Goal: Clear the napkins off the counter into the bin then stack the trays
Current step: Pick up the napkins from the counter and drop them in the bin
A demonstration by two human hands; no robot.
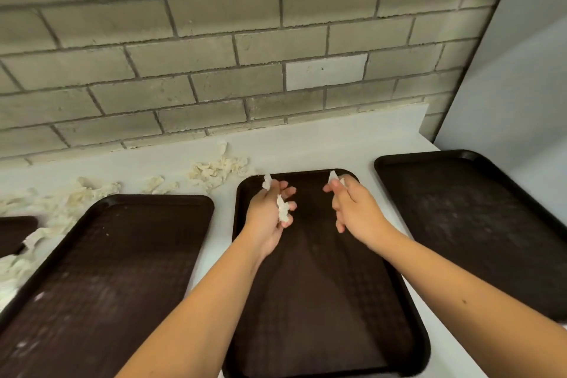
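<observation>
Head view: pale grey counter (306, 147) spans mid-frame, carrying dark brown textured plastic trays (322, 301); crumpled white paper napkins (214, 170) litter its left. At centre, left hand (267, 215) grips scraps (283, 212), right hand (352, 209) pinches one; gathering bigger bunches would probably be quicker.

Grey brick wall (214, 40) filled view from 9 to 1 o'clock. One paler brick (325, 70) sat just above centre. Plain pale panel (521, 70) rose at 2 o'clock.
</observation>
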